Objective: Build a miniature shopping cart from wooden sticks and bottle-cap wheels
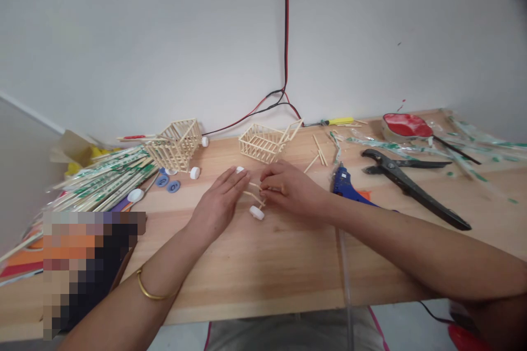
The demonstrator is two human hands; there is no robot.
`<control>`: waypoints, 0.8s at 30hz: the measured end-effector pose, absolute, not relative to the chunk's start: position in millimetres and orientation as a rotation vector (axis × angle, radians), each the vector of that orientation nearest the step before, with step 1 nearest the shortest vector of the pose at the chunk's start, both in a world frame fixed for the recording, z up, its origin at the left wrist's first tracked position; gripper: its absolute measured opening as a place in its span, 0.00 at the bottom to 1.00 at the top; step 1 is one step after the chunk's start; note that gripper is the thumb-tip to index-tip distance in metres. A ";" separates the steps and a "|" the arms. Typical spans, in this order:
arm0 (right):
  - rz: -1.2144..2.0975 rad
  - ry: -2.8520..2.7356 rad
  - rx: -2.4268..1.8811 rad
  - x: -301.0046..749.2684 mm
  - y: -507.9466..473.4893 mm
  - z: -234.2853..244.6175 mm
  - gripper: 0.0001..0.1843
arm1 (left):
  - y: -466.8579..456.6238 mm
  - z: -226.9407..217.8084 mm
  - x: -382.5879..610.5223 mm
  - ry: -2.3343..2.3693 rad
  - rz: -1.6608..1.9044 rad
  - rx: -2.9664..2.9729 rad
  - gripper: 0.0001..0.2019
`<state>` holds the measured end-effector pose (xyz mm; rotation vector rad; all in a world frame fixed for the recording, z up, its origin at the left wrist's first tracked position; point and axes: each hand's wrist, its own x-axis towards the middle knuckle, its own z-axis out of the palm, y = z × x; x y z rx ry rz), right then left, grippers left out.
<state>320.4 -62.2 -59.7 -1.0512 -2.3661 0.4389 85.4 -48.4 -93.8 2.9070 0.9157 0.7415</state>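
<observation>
Between my hands on the wooden table lies a small frame of thin wooden sticks (252, 194) with a white bottle cap (257, 213) at its near end. Another white cap (240, 170) shows just past my left fingertips. My left hand (218, 200) holds the left side of this frame, its fingers long and close together, its thumb hidden. With thumb and fingertips pinched, my right hand (286, 189) grips a stick at the frame's right side. Just behind stands an open stick basket (263, 142) with a slanted end.
At left are a stick cart with cap wheels (177, 145), blue caps (173, 186) and wrapped chopsticks (111, 181). A blue glue gun (348, 185), black-handled pliers (415, 189), loose sticks (320, 151), a yellow-handled tool (340, 120) and a red dish (407, 126) lie right.
</observation>
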 end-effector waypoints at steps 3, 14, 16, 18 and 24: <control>0.444 -2.377 -1.047 320.9 -62.3 -59.7 0.08 | -48.0 -93.1 85.1 0.894 0.738 2.924 0.30; 0.420 -2.393 -1.042 321.0 -60.4 -61.8 0.09 | -48.5 -92.1 85.7 0.877 0.761 2.962 0.30; 0.424 -2.391 -1.040 320.6 -60.7 -61.4 0.09 | -48.7 -92.4 85.8 0.879 0.763 2.962 0.30; 0.428 -2.385 -1.042 320.4 -60.9 -61.8 0.08 | -48.6 -93.1 85.7 0.877 0.768 2.957 0.30; 0.453 -2.342 -1.056 321.2 -60.5 -63.8 0.07 | -48.8 -93.2 85.6 0.890 0.741 2.945 0.27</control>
